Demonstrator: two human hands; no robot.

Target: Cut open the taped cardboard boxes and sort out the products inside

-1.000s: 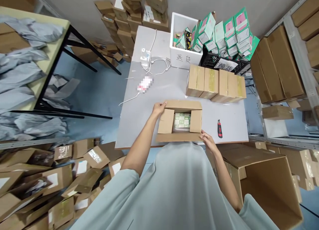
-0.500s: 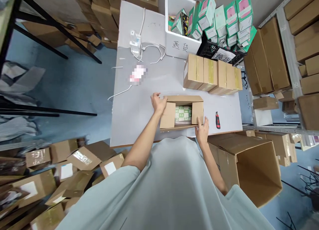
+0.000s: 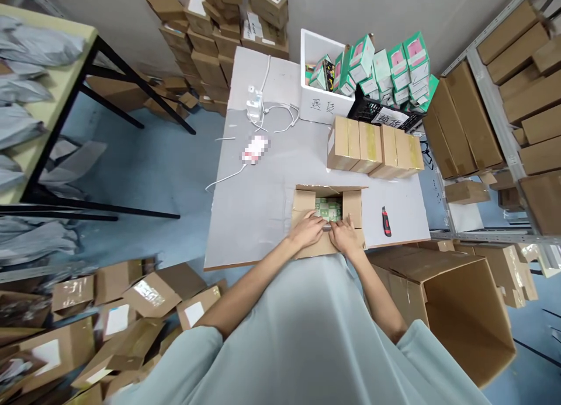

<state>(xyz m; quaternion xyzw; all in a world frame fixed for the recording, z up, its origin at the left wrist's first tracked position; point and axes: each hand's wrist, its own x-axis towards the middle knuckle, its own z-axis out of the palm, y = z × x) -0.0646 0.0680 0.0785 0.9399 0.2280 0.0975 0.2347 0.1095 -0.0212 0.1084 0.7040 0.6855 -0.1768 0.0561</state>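
An open cardboard box [image 3: 353,209] stands at the table's front edge, its flaps spread, with green and white patterned contents [image 3: 329,207] showing inside. My left hand [image 3: 308,229] reaches over the near flap, its bent fingertips at the inner edge of the opening. Beside it my right hand [image 3: 345,235] has its fingers at the same edge, near the right flap. The fingertips of both hands are partly hidden, and what they grip, if anything, cannot be made out. A red and black utility knife [image 3: 386,221] lies right of the box.
Several closed cartons [image 3: 370,148] stand in a row behind the box. Farther back are a white foam bin [image 3: 326,104] and a black crate [image 3: 372,108] of green boxes. A charger [image 3: 255,106] with cables lies left. A large open carton [image 3: 464,317] stands right of me.
Both hands have moved from the box's outer sides to the near edge of its opening. The near flap is now folded outward toward me. The camera view has shifted.
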